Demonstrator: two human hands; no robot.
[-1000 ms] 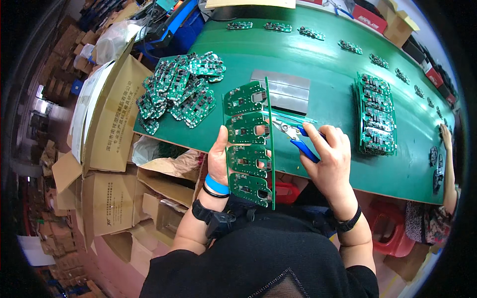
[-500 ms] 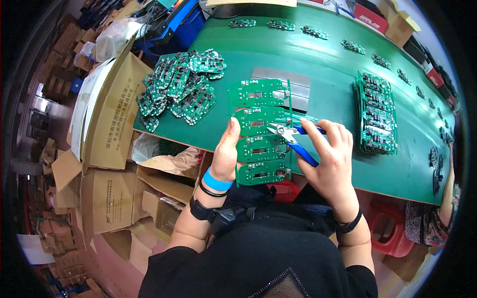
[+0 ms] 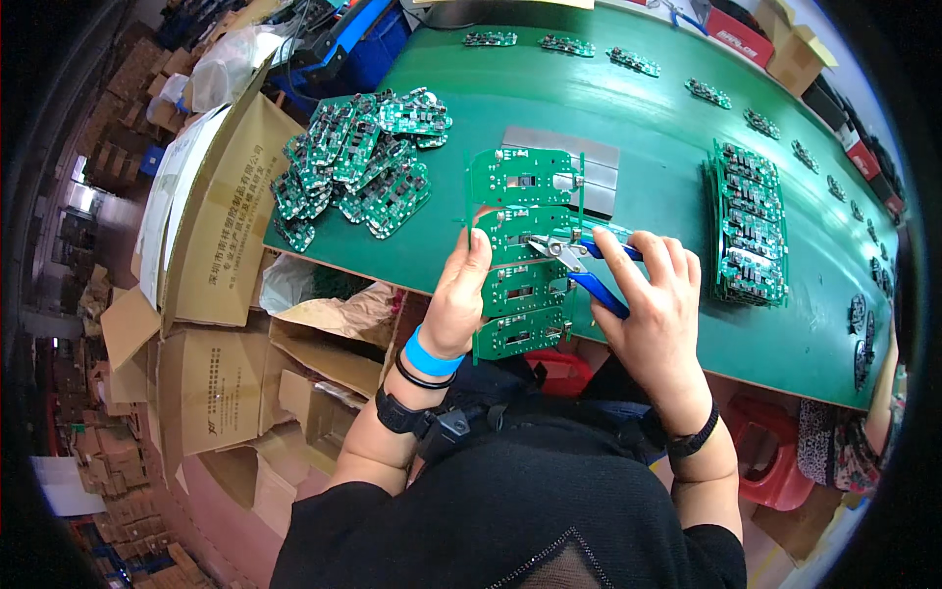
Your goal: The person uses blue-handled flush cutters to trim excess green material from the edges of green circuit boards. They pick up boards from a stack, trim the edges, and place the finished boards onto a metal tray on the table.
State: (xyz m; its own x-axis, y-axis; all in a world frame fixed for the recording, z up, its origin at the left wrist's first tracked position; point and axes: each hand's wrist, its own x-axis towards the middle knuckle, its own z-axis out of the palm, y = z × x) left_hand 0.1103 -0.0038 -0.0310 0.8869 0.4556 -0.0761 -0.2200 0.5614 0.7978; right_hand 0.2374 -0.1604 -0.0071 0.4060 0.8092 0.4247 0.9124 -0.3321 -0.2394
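Workbench [image 3: 687, 147] with a green surface fills the upper part of the head view and curves away to the right. Cardboard cartons [image 3: 211, 226], open and stacked, stand along its left edge and below it. On the bench at upper left lies a loose heap of small green circuit boards [image 3: 358, 167]; at right, a neat stack of similar boards [image 3: 751, 231] rests flat, well apart from the heap. Single boards sit in a row [image 3: 638, 61] along the far edge. Grey rectangular plates [image 3: 589, 167] lie on the bench behind the hands.

Centre: a green circuit board panel [image 3: 520, 245], made of several joined units one above the other, is held upright above the near edge of the bench, in front of the person's chest. The left hand [image 3: 459, 294] grasps the panel's left edge, fingers curled behind it and thumb pressed on its front face. The right hand [image 3: 653, 294] is clenched around the blue handles of a pair of cutters [image 3: 579, 265]; the metal tips touch the panel near its middle, at its right side. Whether the blades are closed on the board cannot be told. A blue band [image 3: 432, 355] circles the left wrist, a dark strap [image 3: 692, 442] the right.
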